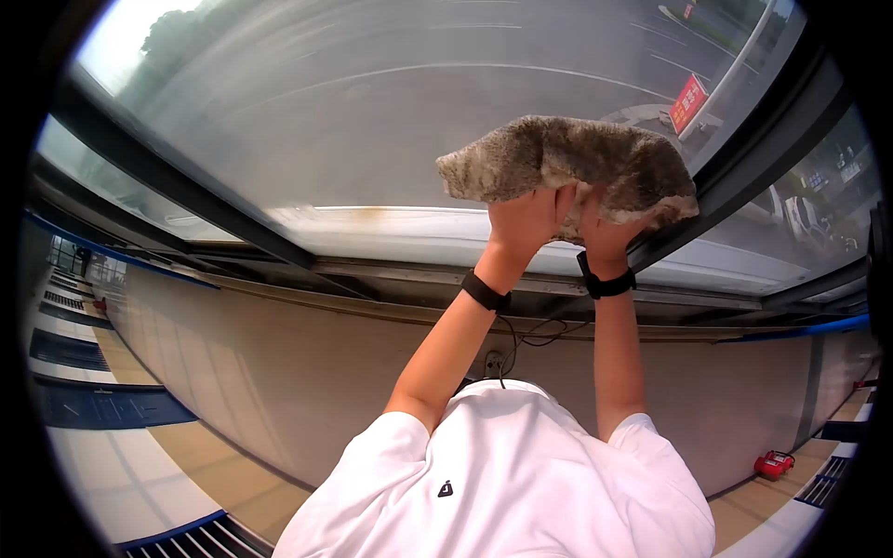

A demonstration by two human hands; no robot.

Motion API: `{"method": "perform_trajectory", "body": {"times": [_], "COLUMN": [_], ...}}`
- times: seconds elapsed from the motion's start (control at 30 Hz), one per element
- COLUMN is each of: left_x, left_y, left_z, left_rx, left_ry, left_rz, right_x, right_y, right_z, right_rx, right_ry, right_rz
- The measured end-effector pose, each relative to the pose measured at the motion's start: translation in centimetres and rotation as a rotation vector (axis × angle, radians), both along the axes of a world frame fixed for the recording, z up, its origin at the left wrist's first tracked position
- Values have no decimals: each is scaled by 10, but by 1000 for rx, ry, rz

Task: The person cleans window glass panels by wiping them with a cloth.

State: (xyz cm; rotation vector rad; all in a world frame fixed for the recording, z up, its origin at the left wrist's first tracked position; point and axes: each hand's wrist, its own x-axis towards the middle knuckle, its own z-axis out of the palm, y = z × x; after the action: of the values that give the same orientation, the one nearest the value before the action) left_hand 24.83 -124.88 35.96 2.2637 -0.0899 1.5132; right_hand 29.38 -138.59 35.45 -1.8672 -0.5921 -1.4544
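A grey-brown, fuzzy cleaning cloth (609,153), rumpled and damp-looking, is spread in front of the window glass (372,139). My left hand (526,221) holds its lower edge near the middle, with most of the fingers hidden in the folds. Close beside it, my right hand (606,231) grips the same cloth a little to the right, its fingertips also covered. Both arms are stretched out, and each wrist wears a black band. The cloth's right end reaches the dark window frame (735,186).
Below the glass runs a metal sill (372,270), with black cables (544,335) hanging under it against a beige wall (279,325). A red object (774,464) stands on the floor at right. Outside are a road and a red sign (688,102).
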Motion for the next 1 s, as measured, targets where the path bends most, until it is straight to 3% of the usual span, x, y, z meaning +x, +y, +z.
{"method": "perform_trajectory", "body": {"times": [0.1,0.23,0.37,0.47,0.6,0.7,0.8,0.87,0.9,1.0], "left_x": [1,-9,-17,-20,-21,-30,-42,-45,-45,-57], "left_y": [10,23,41,31,40,46,91,142,162,210], "left_z": [18,23,35,33,38,38,45,44,46,40], "left_rx": [39,-8,-7,-17,-50,-64,-46,-36,-32,-66], "left_ry": [-195,-96,-170,2,-155,-129,-92,-102,-182,-97], "left_rz": [-26,-71,-1,78,90,115,189,271,292,383], "right_x": [-6,-13,-21,-27,-36,-54,-57,-60,-60,-71], "right_y": [-2,17,39,45,52,60,102,152,170,227], "right_z": [3,19,32,47,58,79,88,81,76,82], "right_rx": [-56,97,61,0,-74,-266,-294,-343,-350,-309], "right_ry": [12,110,116,45,-20,-145,-189,-52,-59,-151], "right_rz": [46,233,198,170,114,-107,-43,5,23,43]}}
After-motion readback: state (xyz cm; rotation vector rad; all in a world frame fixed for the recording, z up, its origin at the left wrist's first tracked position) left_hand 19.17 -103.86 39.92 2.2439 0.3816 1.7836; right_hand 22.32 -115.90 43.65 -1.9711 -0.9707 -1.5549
